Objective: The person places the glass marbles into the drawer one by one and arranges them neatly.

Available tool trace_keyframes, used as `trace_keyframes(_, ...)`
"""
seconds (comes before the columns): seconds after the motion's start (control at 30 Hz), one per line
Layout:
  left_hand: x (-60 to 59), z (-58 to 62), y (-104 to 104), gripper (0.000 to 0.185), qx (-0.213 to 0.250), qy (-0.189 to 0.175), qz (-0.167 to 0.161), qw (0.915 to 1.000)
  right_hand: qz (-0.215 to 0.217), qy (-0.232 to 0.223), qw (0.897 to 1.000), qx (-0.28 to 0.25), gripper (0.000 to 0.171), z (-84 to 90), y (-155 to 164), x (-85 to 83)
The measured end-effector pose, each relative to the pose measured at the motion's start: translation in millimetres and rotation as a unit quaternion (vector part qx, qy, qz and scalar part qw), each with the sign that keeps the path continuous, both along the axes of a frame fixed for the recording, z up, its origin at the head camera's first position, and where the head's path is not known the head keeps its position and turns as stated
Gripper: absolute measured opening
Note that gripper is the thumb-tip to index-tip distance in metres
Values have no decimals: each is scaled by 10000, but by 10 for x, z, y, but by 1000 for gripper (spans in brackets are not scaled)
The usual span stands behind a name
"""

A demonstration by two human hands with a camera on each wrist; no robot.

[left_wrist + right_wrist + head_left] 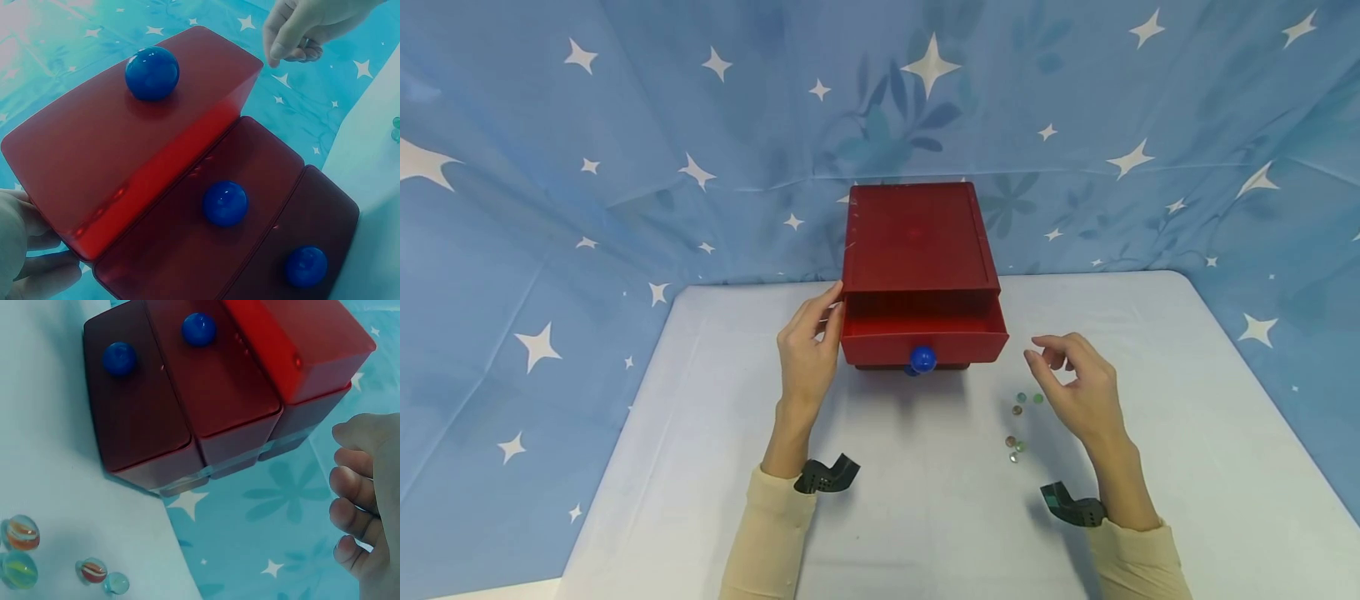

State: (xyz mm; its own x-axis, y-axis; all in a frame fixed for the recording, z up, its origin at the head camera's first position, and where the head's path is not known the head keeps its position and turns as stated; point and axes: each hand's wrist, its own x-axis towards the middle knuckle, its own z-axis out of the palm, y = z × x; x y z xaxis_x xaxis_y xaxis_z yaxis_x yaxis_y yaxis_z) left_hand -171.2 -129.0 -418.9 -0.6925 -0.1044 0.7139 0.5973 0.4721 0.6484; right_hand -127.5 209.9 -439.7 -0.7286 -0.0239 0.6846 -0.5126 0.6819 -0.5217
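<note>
A red cabinet with three stacked drawers stands at the table's far edge. Its top drawer is pulled out and bears a round blue knob; the lower two, seen in the left wrist view, are closed. My left hand rests its fingertips against the cabinet's left side, by the pulled-out drawer. To the right of that drawer, in the air, is my right hand, fingers loosely bent and nothing visible in them. Several glass marbles lie on the table between the cabinet and my right forearm.
A white cloth covers the table. Behind it hangs a blue curtain with white stars, close to the cabinet's back. A dark band is on my left wrist and another on my right.
</note>
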Motion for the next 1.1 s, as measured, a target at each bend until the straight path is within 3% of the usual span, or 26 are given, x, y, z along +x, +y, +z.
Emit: trace_keyframes(1.1,1,-4,-5,32,22,-7,-75,10000,23,-836,9957,404,24,-446,255,-130)
